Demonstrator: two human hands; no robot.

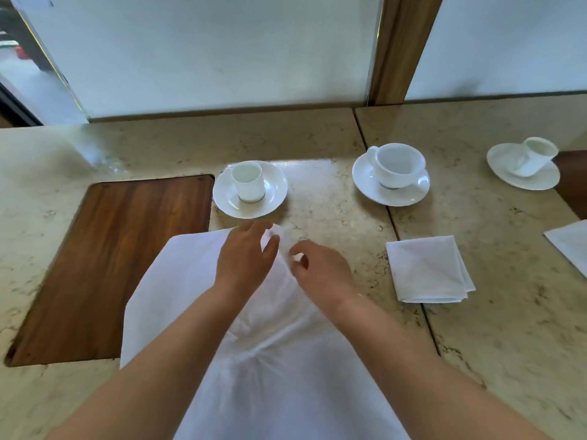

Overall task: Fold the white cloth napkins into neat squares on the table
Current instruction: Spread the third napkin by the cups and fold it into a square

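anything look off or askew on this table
The far-right cup leans tilted on its saucer, while the other two cups sit upright. The unfolded napkin is bunched and creased under both hands. Nothing spilled or broken shows.

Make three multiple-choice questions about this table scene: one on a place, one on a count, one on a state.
1. Where does the folded square white cloth napkin lie?
A. right of the hands
B. on the dark wooden inlay panel
C. under a saucer

2. How many white cups stand on round white saucers?
A. one
B. three
C. five

3. What state is the large white cloth napkin under the arms in?
A. rolled up
B. folded square
C. spread and wrinkled

Key: 1 A, it rests on the beige stone table to the right. 2 B, three cups show. 3 C, creases gather near its middle.
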